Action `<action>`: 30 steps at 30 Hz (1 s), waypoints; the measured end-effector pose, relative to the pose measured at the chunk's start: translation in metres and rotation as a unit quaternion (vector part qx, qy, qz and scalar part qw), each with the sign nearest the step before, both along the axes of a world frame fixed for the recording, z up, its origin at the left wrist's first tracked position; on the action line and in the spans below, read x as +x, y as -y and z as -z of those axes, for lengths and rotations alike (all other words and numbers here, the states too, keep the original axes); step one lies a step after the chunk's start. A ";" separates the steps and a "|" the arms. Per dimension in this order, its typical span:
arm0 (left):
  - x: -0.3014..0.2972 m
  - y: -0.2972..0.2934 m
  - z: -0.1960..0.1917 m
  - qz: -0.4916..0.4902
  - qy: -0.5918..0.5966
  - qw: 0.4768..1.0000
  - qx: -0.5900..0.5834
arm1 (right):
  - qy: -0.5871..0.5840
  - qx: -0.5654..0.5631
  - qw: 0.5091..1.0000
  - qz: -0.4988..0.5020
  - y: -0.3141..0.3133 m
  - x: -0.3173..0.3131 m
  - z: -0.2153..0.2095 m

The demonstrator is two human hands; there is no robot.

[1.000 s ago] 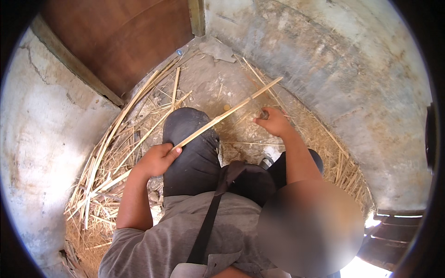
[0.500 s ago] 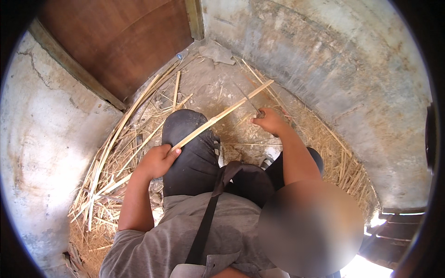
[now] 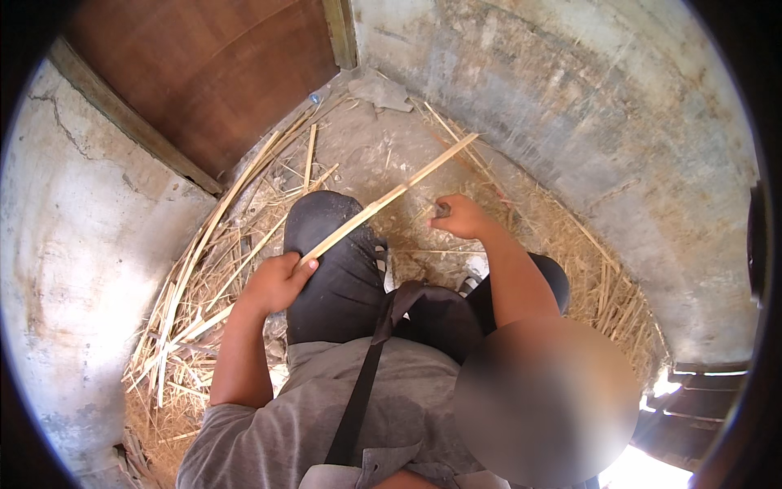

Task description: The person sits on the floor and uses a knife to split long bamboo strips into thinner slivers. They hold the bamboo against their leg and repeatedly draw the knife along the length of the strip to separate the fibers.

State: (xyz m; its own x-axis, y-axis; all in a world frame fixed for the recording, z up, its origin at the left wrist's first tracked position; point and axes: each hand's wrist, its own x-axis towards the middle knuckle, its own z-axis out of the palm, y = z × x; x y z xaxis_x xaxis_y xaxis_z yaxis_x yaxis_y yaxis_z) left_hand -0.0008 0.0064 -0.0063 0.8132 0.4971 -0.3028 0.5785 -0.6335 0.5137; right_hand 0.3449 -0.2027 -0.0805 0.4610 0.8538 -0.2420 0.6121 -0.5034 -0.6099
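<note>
My left hand [image 3: 277, 281] grips the near end of a long pale cane strip [image 3: 389, 197], which slants up across my left knee [image 3: 326, 224]. My right hand [image 3: 458, 217] is closed around a small dark tool, close beside the strip's middle. Cut stalks [image 3: 195, 269] lie at my left.

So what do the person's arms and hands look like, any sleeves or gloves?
Both hands are bare: no gloves, rings or watch show on the left hand or right hand. The forearms are uncovered. Short grey sleeves of a shirt end above the elbow. A dark strap crosses the chest.
</note>
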 end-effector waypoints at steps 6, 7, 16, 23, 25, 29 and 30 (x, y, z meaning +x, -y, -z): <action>0.001 -0.001 0.000 0.002 -0.005 1.000 0.008 | 0.019 0.038 0.995 0.085 0.008 0.007 0.003; 0.000 -0.001 0.002 0.001 0.005 1.000 0.010 | 0.017 0.033 0.997 0.062 0.005 0.003 -0.001; -0.002 0.000 0.002 0.002 0.015 1.000 0.017 | 0.026 0.004 0.998 -0.060 -0.010 -0.019 -0.009; 0.000 0.000 0.005 0.004 0.013 0.999 0.031 | 0.019 0.014 0.993 0.113 0.015 0.023 0.017; -0.003 -0.002 0.007 0.006 0.015 0.999 0.032 | 0.019 0.016 0.994 0.108 0.014 0.020 0.010; -0.002 -0.001 0.005 0.001 0.018 1.000 0.014 | 0.032 0.012 0.999 0.030 0.002 -0.005 -0.005; -0.002 -0.001 0.005 0.003 0.018 1.000 0.018 | 0.028 0.003 1.000 -0.002 -0.001 -0.011 -0.009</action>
